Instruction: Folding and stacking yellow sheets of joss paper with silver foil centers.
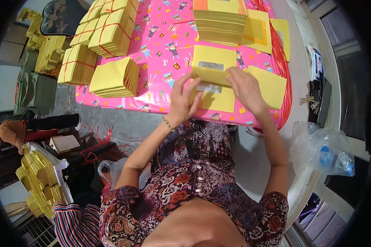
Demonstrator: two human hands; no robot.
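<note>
A yellow paper sheet with a raised, curling edge is between my hands at the table's near edge. Silver foil patches show above and below that raised part. My left hand has its curved fingers and thumb at the left edge of the sheet. At the right end, my right hand pinches the raised edge with its fingertips. Another flat piece of yellow paper lies just right of my right hand. Beyond the hands stands a tall stack of yellow paper with orange on top.
Left on the pink patterned tablecloth are a folded yellow stack and several bundles tied with red string. Long red strings hang along the right edge. At lower left, another person's striped sleeve is near more yellow paper.
</note>
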